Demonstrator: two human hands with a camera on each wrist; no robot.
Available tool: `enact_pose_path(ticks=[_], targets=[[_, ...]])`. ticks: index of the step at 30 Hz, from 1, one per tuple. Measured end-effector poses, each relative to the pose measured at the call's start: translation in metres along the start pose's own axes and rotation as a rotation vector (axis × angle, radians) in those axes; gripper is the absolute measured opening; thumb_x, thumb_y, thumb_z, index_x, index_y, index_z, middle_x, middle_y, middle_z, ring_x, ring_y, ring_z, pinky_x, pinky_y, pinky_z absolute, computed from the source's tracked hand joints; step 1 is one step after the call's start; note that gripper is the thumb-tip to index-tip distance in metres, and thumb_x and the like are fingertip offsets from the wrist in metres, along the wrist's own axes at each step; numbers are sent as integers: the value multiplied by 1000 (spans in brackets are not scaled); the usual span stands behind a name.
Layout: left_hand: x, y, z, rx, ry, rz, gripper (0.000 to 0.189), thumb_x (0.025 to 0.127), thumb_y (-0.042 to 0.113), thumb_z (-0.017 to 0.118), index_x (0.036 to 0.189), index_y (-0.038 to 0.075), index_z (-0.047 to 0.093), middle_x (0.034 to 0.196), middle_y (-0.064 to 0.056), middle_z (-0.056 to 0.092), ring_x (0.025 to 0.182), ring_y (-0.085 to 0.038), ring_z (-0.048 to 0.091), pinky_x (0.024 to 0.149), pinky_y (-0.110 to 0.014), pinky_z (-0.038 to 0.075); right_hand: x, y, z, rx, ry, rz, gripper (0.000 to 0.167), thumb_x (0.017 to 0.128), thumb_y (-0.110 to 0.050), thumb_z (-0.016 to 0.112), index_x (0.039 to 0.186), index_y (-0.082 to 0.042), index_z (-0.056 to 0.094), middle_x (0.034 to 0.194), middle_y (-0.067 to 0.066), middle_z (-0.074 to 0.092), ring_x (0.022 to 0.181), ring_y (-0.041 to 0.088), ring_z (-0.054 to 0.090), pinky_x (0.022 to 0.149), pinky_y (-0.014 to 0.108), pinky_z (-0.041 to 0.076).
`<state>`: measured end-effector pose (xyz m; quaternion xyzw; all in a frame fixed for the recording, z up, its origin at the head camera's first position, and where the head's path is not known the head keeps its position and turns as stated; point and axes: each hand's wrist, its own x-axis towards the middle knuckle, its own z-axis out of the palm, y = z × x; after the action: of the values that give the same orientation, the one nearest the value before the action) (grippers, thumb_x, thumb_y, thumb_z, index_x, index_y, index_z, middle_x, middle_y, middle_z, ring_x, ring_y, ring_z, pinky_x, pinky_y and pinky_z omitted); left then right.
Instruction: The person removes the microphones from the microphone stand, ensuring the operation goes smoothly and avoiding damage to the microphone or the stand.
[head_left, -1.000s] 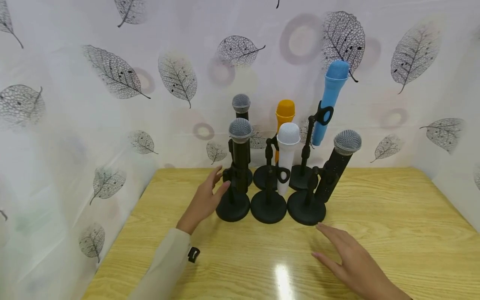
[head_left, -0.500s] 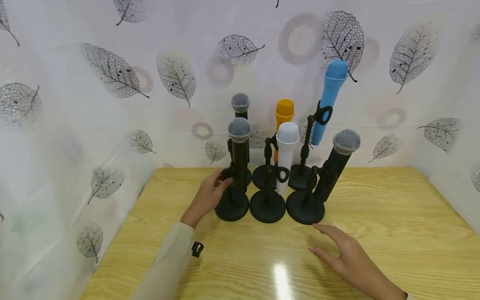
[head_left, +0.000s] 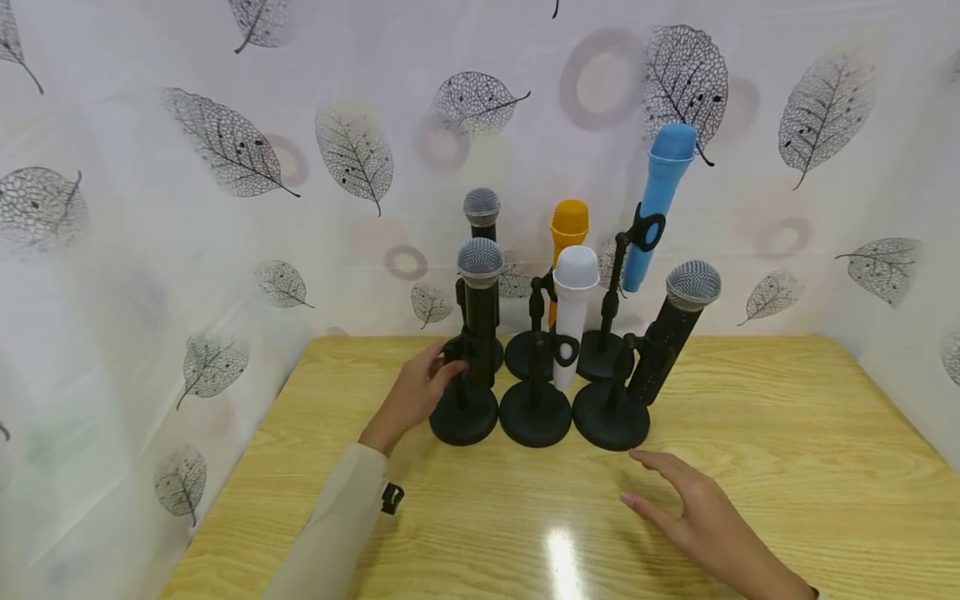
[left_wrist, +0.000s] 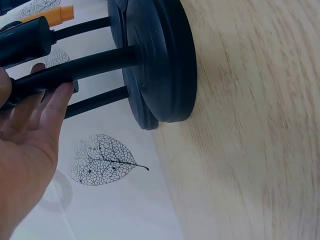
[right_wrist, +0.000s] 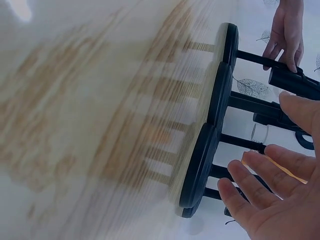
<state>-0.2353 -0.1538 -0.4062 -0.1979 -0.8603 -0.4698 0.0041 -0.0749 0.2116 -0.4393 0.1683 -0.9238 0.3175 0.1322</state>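
Note:
Front left on the table, a black microphone (head_left: 480, 325) with a silver mesh head sits in a black desk stand (head_left: 463, 412). My left hand (head_left: 416, 392) grips that stand's pole (left_wrist: 90, 69), fingers behind it and thumb on the near side. My right hand (head_left: 693, 517) is held above the table, fingers apart and nothing in them. Closest to it is the front right stand (head_left: 611, 417), which carries a tilted black microphone (head_left: 671, 333). Between these two stands, a white microphone (head_left: 573, 312) leans in its own stand (head_left: 536, 412).
Behind the front row stand another black microphone (head_left: 482, 208), an orange microphone (head_left: 570, 221) and a taller, tilted blue microphone (head_left: 663, 200), each in a black stand. The round bases sit close together on the wooden table (head_left: 465, 533). A leaf-patterned sheet (head_left: 352, 275) hangs behind.
My left hand has moved slightly right and its fingers have closed on the front left stand's pole. My right hand has barely moved, and the microphones stay in place.

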Motion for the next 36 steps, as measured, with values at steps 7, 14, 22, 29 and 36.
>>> enact_pose_path(ticks=[7, 14, 22, 29, 36], targets=[[-8, 1, 0, 10, 9, 20, 33, 106, 24, 54, 138, 16, 58, 115, -5, 72, 104, -23, 70, 90, -45, 56, 0, 0, 0, -7, 6, -4, 50, 89, -29, 81, 128, -2, 66, 124, 10, 68, 111, 32, 67, 86, 50, 56], [-17, 3, 0, 50, 2, 32, 25, 106, 27, 54, 129, 16, 60, 100, -5, 72, 90, -26, 68, 80, -41, 55, 0, 1, -1, -2, 0, 9, 50, 89, -29, 81, 128, -2, 66, 124, 12, 68, 111, 34, 67, 86, 51, 56], [-28, 8, 2, 44, -11, 42, 33, 106, 24, 55, 137, 14, 58, 113, -4, 73, 102, -20, 70, 87, -45, 57, 0, 3, 0, -4, 30, -30, 50, 87, -26, 83, 127, -1, 67, 122, 11, 69, 109, 32, 68, 84, 51, 56], [-38, 10, 5, 18, -20, 63, 28, 105, 22, 58, 132, 15, 59, 116, -4, 73, 108, -19, 70, 91, -47, 56, 2, 2, 0, -2, 46, -53, 49, 84, -23, 85, 125, -1, 67, 120, 9, 70, 105, 29, 69, 82, 49, 58], [-49, 14, 10, 6, -35, 91, 31, 105, 21, 58, 135, 15, 57, 120, -6, 72, 112, -22, 69, 94, -47, 55, 3, 2, 0, -3, 72, -66, 49, 82, -21, 87, 125, -5, 69, 118, 5, 71, 99, 25, 69, 78, 44, 59]])
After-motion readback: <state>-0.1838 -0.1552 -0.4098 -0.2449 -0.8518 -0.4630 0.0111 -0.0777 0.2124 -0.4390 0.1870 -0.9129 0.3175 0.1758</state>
